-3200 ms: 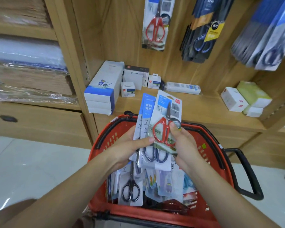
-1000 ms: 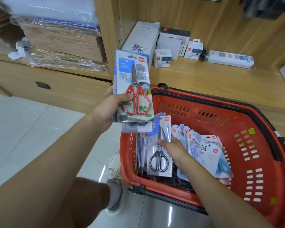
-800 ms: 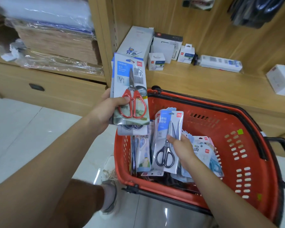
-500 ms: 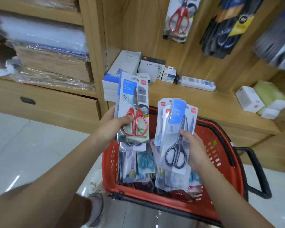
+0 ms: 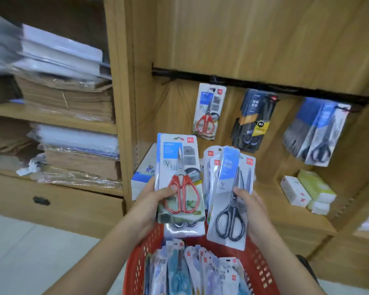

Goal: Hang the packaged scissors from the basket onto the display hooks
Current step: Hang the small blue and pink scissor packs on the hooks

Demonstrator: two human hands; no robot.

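Note:
My left hand [image 5: 151, 204] grips a pack of red-handled scissors [image 5: 180, 179], with another pack behind it. My right hand [image 5: 254, 211] holds a small bundle of packs fronted by black-handled scissors [image 5: 231, 199]. Both bundles are raised above the red basket [image 5: 136, 267], which still holds several packaged scissors [image 5: 192, 271]. On the wooden back panel a black hook rail [image 5: 254, 84] carries a red-handled pack [image 5: 208, 111], a dark bundle [image 5: 252, 121] and a blue-carded bundle [image 5: 316, 133].
A wooden upright [image 5: 119, 99] separates the hook bay from shelves stacked with brown paper and wrapped sheets [image 5: 68, 99]. Small white and yellow-green boxes [image 5: 307, 190] sit on the lower shelf at right. A drawer front [image 5: 51, 201] lies at lower left above pale floor tiles.
My right hand lifted a bundle of black-handled scissor packs out of the basket and raised it beside the left hand's pack. The view tilted up to the hook rail.

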